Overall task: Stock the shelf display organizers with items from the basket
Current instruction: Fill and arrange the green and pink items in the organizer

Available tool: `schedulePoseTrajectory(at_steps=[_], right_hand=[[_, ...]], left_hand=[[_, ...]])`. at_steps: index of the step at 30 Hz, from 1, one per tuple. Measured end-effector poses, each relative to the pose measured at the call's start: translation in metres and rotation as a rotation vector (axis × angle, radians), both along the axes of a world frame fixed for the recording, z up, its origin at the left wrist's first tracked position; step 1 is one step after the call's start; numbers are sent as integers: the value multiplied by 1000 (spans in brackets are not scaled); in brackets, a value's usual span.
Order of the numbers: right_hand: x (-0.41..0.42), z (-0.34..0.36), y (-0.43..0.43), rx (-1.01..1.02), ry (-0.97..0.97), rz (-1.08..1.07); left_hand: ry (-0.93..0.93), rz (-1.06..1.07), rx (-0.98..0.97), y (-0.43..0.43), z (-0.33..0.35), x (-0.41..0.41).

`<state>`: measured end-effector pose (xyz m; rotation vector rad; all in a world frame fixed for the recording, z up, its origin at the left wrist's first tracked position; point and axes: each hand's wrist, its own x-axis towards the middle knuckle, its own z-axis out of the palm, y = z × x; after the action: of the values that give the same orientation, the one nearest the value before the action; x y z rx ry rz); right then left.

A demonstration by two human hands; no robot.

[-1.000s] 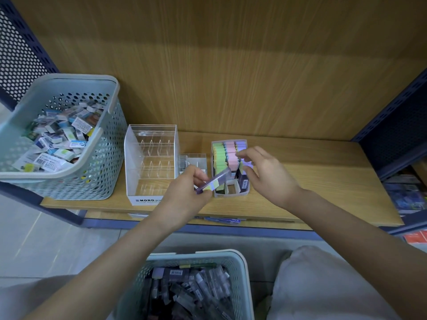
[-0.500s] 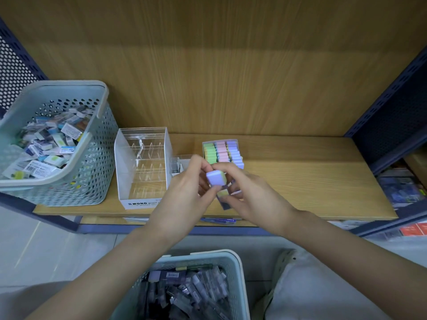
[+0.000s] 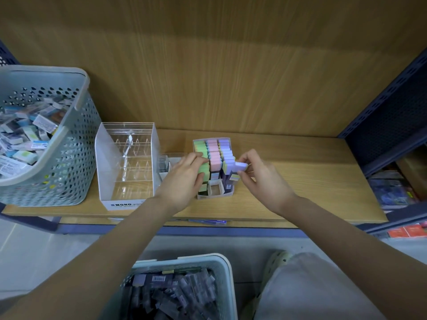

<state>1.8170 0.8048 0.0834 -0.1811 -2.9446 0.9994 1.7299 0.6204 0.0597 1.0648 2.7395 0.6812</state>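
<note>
Step in hand: placing one lilac item [image 3: 241, 166] into the small organizer [image 3: 211, 139] on the shelf [image 3: 312, 181]; I judge the piece is not yet seated
Lilac item: in the air at the right edge of the small organizer, just beside the lilac row [image 3: 225, 151]; it lies tilted, not upright like its neighbours
Right hand [image 3: 263, 181]: grip closed on the lilac item, pinched at the fingertips; wrist bent inward, forearm coming from the lower right
Left hand [image 3: 182, 181]: fingers over the top and thumb at the front of the green row [image 3: 200, 146], so the grip grasps this row; it seems to steady the pieces
Small organizer: three rows, green, pink, lilac; the back is full, some front cells look open
Next move: I think the item must be turned upright and lowered into a free place in the lilac row; the gap is narrow, so neighbours may tip
Basket [image 3: 227, 269]: on the floor below the hands, many dark packs inside
Clear organizer [image 3: 127, 162]: to the left of the hands, no items visible in it
</note>
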Motion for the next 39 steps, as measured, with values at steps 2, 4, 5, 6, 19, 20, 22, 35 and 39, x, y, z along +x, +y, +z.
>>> schedulePoseTrajectory(at_steps=[2, 4, 5, 6, 19, 20, 22, 35, 39], right_hand=[[-3, -8, 2, 30, -30, 23], [-6, -12, 2, 36, -52, 39], [-8, -13, 2, 40, -60, 48], [-9, -14, 2, 49, -65, 54], [-27, -3, -2, 180, -37, 59], [-28, -2, -1, 201, -48, 62], [-27, -2, 1, 225, -63, 68], [-24, -14, 1, 514, -55, 108], [-21, -11, -4, 866, 38, 156]], left_hand=[[-21, 12, 24, 0, -3, 1], [-31, 17, 36, -1, -5, 2], [-37, 20, 41, 0, -6, 3], [-42, 22, 45, 0, -6, 4], [-7, 20, 5, 4, -10, 4], [-4, 18, 1, 4, -10, 3], [1, 17, -6, 4, -10, 3], [39, -3, -24, 3, -9, 1], [66, 5, -49, 5, -7, 2]])
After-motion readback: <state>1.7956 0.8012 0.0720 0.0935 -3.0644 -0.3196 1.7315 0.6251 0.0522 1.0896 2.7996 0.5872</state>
